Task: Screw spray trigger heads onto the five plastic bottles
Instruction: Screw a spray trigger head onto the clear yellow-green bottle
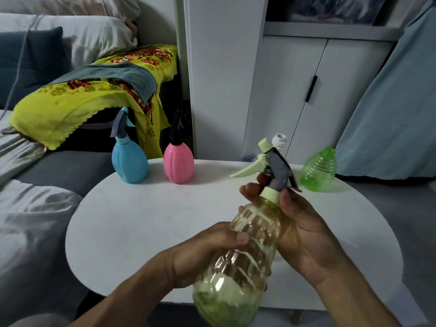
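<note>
A clear pale-green bottle (245,251) tilts above the round white table (132,215). My left hand (207,249) grips its body. My right hand (299,225) wraps the bottle's neck and the pale-green collar of a grey and green trigger head (271,168) sitting on it. At the table's far side stand a blue bottle (129,161) and a pink bottle (178,165), each with a trigger head on. A green ribbed bottle (318,171) stands far right with an open neck. A white bottle neck (279,139) peeks from behind the held trigger head.
A grey sofa (59,171) with pillows and a yellow floral cloth (89,102) lies left. White cabinet doors (295,95) stand behind the table, and a light blue curtain (389,114) hangs at the right.
</note>
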A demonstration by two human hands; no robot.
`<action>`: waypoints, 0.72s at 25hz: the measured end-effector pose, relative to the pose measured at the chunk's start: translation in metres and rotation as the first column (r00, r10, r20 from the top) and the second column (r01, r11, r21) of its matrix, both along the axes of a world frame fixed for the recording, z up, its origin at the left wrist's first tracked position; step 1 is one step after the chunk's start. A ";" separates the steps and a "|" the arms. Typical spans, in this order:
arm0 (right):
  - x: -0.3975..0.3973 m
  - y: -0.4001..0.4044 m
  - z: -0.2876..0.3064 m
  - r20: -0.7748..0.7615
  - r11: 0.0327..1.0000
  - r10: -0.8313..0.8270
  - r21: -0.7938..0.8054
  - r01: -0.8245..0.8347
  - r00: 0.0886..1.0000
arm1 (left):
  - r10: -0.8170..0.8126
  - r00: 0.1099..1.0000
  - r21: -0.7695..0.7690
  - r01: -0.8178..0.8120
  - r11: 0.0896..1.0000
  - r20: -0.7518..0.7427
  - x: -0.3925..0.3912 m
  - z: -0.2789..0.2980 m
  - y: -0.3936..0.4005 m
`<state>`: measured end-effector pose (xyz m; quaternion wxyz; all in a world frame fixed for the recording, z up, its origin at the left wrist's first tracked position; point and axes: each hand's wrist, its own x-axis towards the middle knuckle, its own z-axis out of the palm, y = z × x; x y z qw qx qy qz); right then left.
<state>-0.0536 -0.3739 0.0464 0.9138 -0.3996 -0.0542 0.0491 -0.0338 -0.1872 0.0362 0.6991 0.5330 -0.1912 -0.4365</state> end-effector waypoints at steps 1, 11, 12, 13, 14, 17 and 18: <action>0.000 -0.001 0.001 0.005 0.999 -0.022 -0.049 0.022 1.000 | 0.015 0.999 0.010 -0.015 1.000 0.035 0.001 -0.001 0.000; 0.002 0.005 -0.008 0.030 0.895 -0.352 -0.283 0.345 0.936 | 0.109 0.678 0.298 -0.455 0.839 0.727 0.000 0.008 -0.004; 0.002 0.004 -0.008 0.025 0.909 -0.309 -0.286 0.303 0.951 | 0.095 0.679 0.291 -0.431 0.854 0.728 -0.002 0.008 -0.006; 0.002 0.002 -0.007 0.015 0.938 -0.233 -0.261 0.229 0.972 | 0.087 0.744 0.272 -0.348 0.897 0.662 -0.003 0.008 -0.008; 0.001 0.000 -0.006 0.010 0.967 -0.147 -0.210 0.146 0.989 | 0.068 0.823 0.236 -0.239 0.942 0.565 -0.004 0.008 -0.008; 0.000 -0.005 -0.002 0.037 0.999 0.020 -0.047 -0.018 0.999 | 0.014 0.949 0.095 -0.047 0.994 0.315 -0.001 0.014 0.000; 0.000 -0.006 -0.001 0.049 0.998 0.015 -0.063 -0.012 0.999 | 0.015 0.950 0.088 -0.045 0.995 0.311 -0.001 0.015 0.001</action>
